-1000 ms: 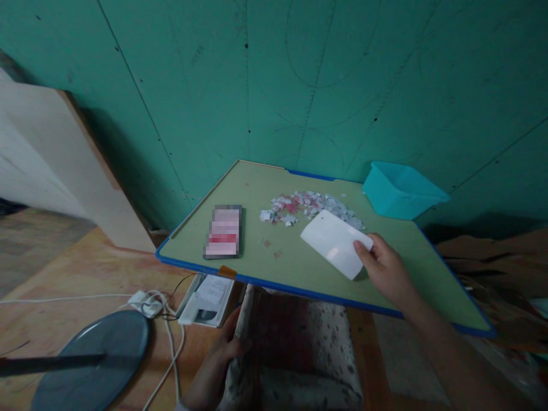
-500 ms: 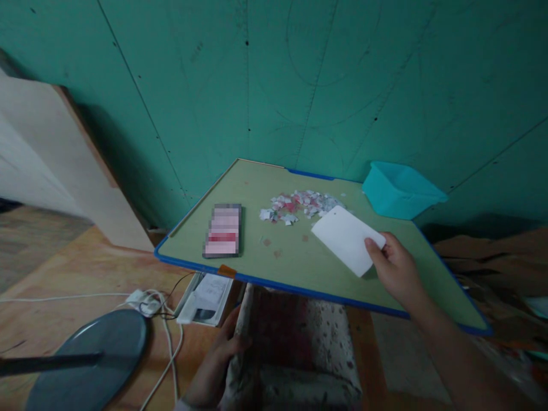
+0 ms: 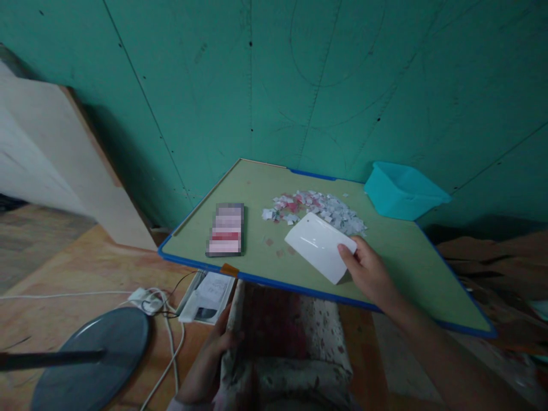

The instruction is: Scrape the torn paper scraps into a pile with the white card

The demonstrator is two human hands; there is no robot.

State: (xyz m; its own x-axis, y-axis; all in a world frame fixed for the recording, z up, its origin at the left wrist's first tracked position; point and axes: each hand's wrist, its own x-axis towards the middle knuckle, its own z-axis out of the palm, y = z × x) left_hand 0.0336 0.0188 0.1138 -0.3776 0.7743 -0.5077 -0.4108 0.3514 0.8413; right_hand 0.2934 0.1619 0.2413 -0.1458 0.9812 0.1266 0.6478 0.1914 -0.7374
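Observation:
My right hand [image 3: 370, 268] pinches the right corner of a white, slightly curved plastic sheet [image 3: 321, 245] with a small hole in it. The sheet is over the table, its far edge beside a pile of small white and pink paper scraps [image 3: 338, 211]. Below the table's front edge, my left hand [image 3: 216, 348] is closed on the left rim of a paint-stained, pale box-like container [image 3: 325, 331]. Its dark inside shows reddish stains, and some of the fingers are hidden behind the rim.
A phone [image 3: 226, 229] lies left on the blue-edged green table [image 3: 411, 285]. A turquoise bin [image 3: 398, 197] stands at the back right against the green wall. On the floor are a white box [image 3: 205, 297], white cables [image 3: 171, 342] and a round grey base [image 3: 98, 354].
My right hand has brought the sheet left and slightly nearer, uncovering more of the paper scraps. My left hand and the stained container have shifted a little left.

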